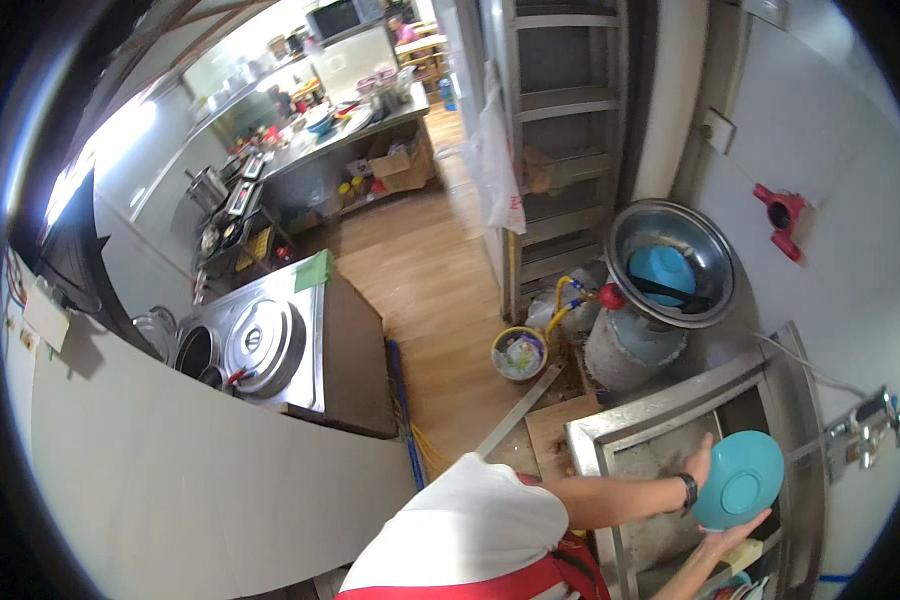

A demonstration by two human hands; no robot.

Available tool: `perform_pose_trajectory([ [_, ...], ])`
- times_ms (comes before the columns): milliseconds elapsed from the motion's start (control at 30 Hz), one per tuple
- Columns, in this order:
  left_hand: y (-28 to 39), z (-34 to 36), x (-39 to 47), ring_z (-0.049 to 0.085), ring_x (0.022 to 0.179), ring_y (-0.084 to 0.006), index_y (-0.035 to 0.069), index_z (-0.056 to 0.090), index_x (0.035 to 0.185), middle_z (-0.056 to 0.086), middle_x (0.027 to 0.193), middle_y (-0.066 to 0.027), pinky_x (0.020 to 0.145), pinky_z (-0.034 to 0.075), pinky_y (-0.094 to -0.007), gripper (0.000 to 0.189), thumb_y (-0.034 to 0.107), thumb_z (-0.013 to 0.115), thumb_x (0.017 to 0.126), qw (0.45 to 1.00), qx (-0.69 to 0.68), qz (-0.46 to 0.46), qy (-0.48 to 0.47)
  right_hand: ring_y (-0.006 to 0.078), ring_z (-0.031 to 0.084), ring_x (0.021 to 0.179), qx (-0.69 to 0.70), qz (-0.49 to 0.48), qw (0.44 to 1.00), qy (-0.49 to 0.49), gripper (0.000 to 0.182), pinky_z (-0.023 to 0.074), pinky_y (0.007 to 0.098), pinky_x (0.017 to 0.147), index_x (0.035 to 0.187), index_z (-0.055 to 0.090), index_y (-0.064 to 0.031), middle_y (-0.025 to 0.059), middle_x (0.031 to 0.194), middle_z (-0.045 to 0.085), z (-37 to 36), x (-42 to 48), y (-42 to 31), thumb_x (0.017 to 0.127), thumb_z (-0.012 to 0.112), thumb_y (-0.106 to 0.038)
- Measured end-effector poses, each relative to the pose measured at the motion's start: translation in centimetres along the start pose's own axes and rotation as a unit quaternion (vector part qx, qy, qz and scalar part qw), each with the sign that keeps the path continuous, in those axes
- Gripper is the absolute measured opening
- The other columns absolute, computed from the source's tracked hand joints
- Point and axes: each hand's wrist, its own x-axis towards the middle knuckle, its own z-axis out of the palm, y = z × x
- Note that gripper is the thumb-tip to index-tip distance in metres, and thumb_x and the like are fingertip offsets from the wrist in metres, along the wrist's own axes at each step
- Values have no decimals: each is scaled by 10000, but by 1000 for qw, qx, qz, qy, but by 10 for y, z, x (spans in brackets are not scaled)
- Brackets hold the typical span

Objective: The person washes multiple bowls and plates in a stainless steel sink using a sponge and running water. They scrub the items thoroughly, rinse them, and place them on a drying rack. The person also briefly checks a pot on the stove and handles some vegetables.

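A turquoise bowl [740,480] is held over the stainless steel sink [589,450], its underside and foot ring turned up towards me. My left hand [700,461], with a dark watch at the wrist, grips the bowl's near upper side. Along its lower edge my right hand [739,531] supports it, the fingers partly hidden. The wall tap [866,427] sits just beyond the bowl, its spout pointing towards it. Below my right hand, a pale yellow block [742,555] lies near several dishes [746,589] in the sink, partly cut off.
A steel basin [675,311] holding a blue bowl [661,271] stands left of the sink, near a gas cylinder [622,352] with a yellow hose. A waste bin [520,354] is on the floor. Behind me are a metal ladder [568,105] and a stove unit [311,375] with pots.
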Motion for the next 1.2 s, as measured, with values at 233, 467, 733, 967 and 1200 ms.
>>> perform_pose_trajectory([
  [233,-39,-8,26,419,1276,-337,-88,472,1279,439,1349,-268,1055,298,-397,974,745,307,801,992,-4,-39,122,329,420,1236,89,-163,978,93,781,316,433,1049,1375,358,11,166,1425,363,13,-8,79,897,416,-604],
  [467,-30,-1,91,460,1232,-341,-47,546,1212,499,1283,-268,1024,329,-412,861,693,305,844,998,32,46,18,320,487,1174,-81,-72,994,-14,730,396,422,989,1360,400,19,149,1362,451,1,36,21,906,478,-548],
  [733,10,-16,7,563,1082,-355,-29,648,1064,599,1132,-253,928,404,-397,782,674,402,829,970,152,149,117,314,538,1110,-306,-302,899,80,509,430,392,924,1241,528,57,229,1277,525,-42,61,49,998,362,-359],
  [967,-77,-19,93,476,1210,-299,2,502,1287,503,1320,-177,1022,340,-378,642,512,339,931,975,-81,163,124,306,538,1117,-103,-80,990,-44,573,443,439,958,1269,509,24,196,1281,525,-52,54,55,956,438,-451],
  [1200,-3,28,-28,500,1162,-326,0,428,1322,485,1327,-164,983,410,-449,746,614,312,916,981,-122,113,-99,257,494,1151,138,84,965,-208,564,398,417,996,1361,379,-50,135,1317,459,-54,93,35,920,518,-373],
])
